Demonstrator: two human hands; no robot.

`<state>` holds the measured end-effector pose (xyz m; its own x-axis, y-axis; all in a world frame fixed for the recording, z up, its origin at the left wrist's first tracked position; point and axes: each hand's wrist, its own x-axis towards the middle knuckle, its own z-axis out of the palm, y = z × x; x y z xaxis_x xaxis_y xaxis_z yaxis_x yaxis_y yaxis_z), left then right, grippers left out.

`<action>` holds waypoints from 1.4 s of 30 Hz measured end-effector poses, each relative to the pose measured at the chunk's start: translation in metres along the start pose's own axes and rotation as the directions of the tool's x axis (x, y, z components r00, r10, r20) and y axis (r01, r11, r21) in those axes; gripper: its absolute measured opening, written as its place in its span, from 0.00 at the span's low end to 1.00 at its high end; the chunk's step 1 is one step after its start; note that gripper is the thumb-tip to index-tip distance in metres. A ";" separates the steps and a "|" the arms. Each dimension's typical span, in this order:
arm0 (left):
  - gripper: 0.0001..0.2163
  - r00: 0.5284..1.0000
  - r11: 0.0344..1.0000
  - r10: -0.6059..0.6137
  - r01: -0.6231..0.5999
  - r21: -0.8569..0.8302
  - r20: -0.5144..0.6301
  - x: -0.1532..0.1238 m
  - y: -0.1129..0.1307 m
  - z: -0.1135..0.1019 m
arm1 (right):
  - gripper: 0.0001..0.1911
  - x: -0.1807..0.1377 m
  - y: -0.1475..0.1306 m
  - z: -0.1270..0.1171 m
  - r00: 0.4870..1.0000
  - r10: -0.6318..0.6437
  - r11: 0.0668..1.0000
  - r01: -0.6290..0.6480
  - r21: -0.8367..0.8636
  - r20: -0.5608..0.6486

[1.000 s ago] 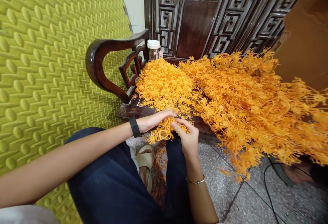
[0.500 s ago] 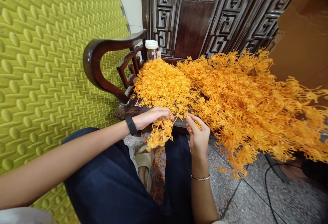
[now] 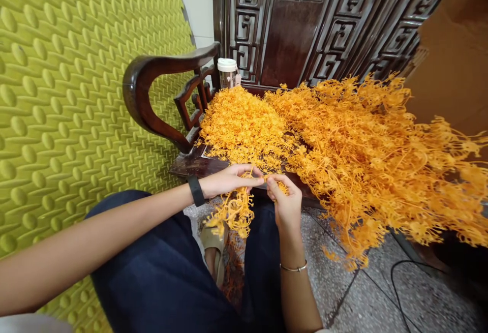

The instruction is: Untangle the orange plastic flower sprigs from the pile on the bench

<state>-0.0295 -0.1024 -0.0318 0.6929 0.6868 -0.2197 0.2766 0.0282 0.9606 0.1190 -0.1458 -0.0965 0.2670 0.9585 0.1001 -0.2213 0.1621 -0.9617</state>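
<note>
Head view: the right hand (image 3: 287, 202), drawn off to the right half a second ago, is now back against the left hand's fingertips, while the orange sprig (image 3: 232, 212) hangs lower. The left hand (image 3: 227, 179) pinches the sprig's stems between thumb and fingers, palm partly open; the right pinches an orange strand at the meeting point, with more orange in its curled fingers. That suggests the work is again where both hands meet. The sprig dangles below the left hand, at the near edge of the bench (image 3: 195, 166); beyond lies a heap of orange blossoms (image 3: 244, 124), with longer stems (image 3: 366, 160) piled right.
</note>
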 end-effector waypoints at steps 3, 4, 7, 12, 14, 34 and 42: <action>0.11 0.998 0.998 0.054 -0.055 -0.020 -0.032 0.000 -0.003 -0.002 | 0.10 0.004 0.000 -0.005 1.000 0.026 0.999 -0.025 0.044 -0.015; 0.11 0.997 0.998 0.062 -0.063 -0.020 -0.046 0.000 -0.004 -0.002 | 0.10 0.005 -0.001 -0.006 1.000 0.024 0.998 -0.023 0.052 -0.019; 0.09 0.993 0.997 0.081 -0.081 -0.002 -0.088 0.000 -0.006 -0.002 | 0.11 0.006 -0.002 -0.008 1.000 0.026 0.998 -0.025 0.063 -0.007; 0.09 0.977 0.987 0.155 -0.148 0.060 -0.148 -0.001 -0.006 -0.002 | 0.13 0.006 0.003 -0.005 0.994 0.080 0.995 -0.084 0.049 0.080; 0.09 0.971 0.984 0.166 -0.151 0.098 -0.172 -0.001 -0.007 -0.002 | 0.13 0.005 0.004 -0.002 0.991 0.088 0.995 -0.093 0.039 0.103; 0.06 0.969 0.985 0.174 -0.169 0.043 -0.173 0.006 -0.005 0.001 | 0.07 0.002 -0.003 0.006 0.977 0.167 0.948 -0.196 0.250 0.132; 0.06 0.983 0.994 0.106 -0.103 0.029 -0.149 0.003 -0.003 0.004 | 0.11 0.003 -0.001 0.004 0.970 0.178 0.956 -0.211 0.202 0.167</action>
<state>-0.0255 -0.1031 -0.0359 0.6116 0.7862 -0.0886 0.2230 -0.0639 0.9727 0.1160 -0.1423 -0.0941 0.0626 0.9975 -0.0315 -0.4577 0.0006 -0.8891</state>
